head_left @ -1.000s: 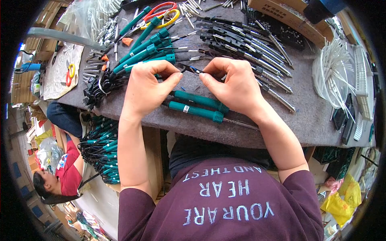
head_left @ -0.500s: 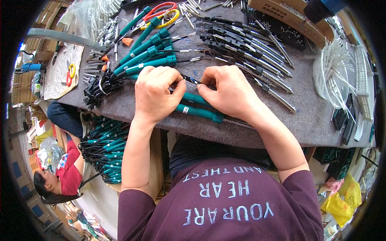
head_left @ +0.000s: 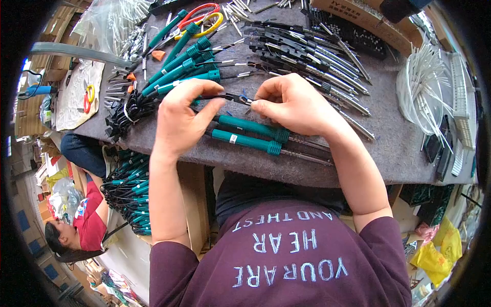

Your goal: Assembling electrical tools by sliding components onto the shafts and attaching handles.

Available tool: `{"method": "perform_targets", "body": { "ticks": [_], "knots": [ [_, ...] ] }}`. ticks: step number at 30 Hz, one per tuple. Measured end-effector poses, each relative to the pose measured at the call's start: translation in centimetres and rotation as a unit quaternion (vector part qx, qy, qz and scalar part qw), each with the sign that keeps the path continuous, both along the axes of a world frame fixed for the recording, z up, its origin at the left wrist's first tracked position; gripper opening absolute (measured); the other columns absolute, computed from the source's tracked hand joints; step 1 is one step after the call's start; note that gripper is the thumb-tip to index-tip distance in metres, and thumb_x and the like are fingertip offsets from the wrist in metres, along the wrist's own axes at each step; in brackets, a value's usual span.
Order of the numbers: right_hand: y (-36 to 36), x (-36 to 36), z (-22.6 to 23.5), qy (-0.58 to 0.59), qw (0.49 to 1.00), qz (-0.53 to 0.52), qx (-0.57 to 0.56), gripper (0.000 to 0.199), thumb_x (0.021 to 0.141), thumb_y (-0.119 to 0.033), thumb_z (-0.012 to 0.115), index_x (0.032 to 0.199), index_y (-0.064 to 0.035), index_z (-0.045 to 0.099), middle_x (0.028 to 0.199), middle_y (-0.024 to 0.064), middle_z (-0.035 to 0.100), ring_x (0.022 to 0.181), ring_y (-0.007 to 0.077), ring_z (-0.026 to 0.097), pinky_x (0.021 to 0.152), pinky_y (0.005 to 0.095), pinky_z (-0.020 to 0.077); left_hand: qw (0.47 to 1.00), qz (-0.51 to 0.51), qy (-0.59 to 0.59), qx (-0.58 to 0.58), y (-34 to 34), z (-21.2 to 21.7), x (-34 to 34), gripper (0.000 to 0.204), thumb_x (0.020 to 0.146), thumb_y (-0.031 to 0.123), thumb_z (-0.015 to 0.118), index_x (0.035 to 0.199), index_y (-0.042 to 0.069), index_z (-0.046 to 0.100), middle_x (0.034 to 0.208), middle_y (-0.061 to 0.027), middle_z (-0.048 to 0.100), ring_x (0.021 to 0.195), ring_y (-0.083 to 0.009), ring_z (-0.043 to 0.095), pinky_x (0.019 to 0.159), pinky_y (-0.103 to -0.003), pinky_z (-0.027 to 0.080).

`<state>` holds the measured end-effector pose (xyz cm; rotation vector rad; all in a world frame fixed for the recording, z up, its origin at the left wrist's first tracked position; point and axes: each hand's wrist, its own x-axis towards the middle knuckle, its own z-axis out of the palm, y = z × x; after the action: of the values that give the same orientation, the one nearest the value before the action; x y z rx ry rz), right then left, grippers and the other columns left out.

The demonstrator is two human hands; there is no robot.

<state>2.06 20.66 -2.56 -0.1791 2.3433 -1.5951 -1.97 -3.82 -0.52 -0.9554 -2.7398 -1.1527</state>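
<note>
My left hand [head_left: 180, 117] curls round a thin black cable [head_left: 215, 96], its thumb and forefinger slightly apart with the cable between them. At the cable's end thin wires [head_left: 244, 98], one of them blue, span the gap to my right hand [head_left: 294, 105]. My right thumb and forefinger are closed on these wires; their exact join is too small to make out. Just below my hands lie two green-handled soldering irons [head_left: 250, 124] with metal shafts pointing right. More green handles [head_left: 171, 77] with black cables fan out left of my hands.
Metal heater shafts with black ends [head_left: 312, 56] lie in a row at the back right. Red and yellow-handled tools [head_left: 207, 23] lie at the back. A clear bag of white tubes [head_left: 422, 94] stands right. Green-handled irons [head_left: 135, 189] are heaped beside the table; a person [head_left: 87, 220] sits at left.
My left hand has shifted left, and its thumb has come away from the forefinger. The gap between my hands is wider, showing more of the cable and both irons below.
</note>
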Motion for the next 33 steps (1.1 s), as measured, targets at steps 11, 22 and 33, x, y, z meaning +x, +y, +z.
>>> {"method": "perform_targets", "body": {
  "ticks": [11,22,33],
  "knots": [
    [0.9,-0.1,0.6,-0.039,0.996,0.043,-0.063,0.030,0.092,-0.024,0.071,0.097,0.0060,0.072,0.081,0.0108,0.074,0.073,0.0137,0.068,0.071,0.0311,0.0551,0.979,-0.004,0.101,-0.176,-2.8,1.3,-0.3,0.035,0.082,0.007,0.076,0.117,0.006,0.069,0.113,-0.0145,0.072,0.110,-0.0345,0.066,0.099,-0.043,0.049],
    [1.8,0.3,1.6,-0.012,0.996,0.071,-0.045,0.021,0.096,-0.017,0.072,0.098,0.0033,0.069,0.080,0.0012,0.068,0.073,0.0065,0.060,0.068,0.0251,0.0508,0.979,-0.103,0.000,-0.173,0.9,2.9,0.1,0.036,0.090,0.016,0.071,0.125,0.010,0.069,0.103,-0.0112,0.068,0.100,-0.0320,0.065,0.091,-0.041,0.049],
    [5.6,1.2,2.3,0.037,0.997,0.063,0.023,0.029,0.084,-0.015,0.080,0.106,0.0031,0.073,0.088,0.0086,0.075,0.078,0.0129,0.067,0.074,0.0292,0.0547,0.984,-0.118,-0.108,-0.082,2.8,2.3,0.1,0.024,0.088,0.006,0.073,0.110,0.000,0.066,0.091,-0.0111,0.068,0.087,-0.0217,0.069,0.080,-0.032,0.053]
  ]
}}
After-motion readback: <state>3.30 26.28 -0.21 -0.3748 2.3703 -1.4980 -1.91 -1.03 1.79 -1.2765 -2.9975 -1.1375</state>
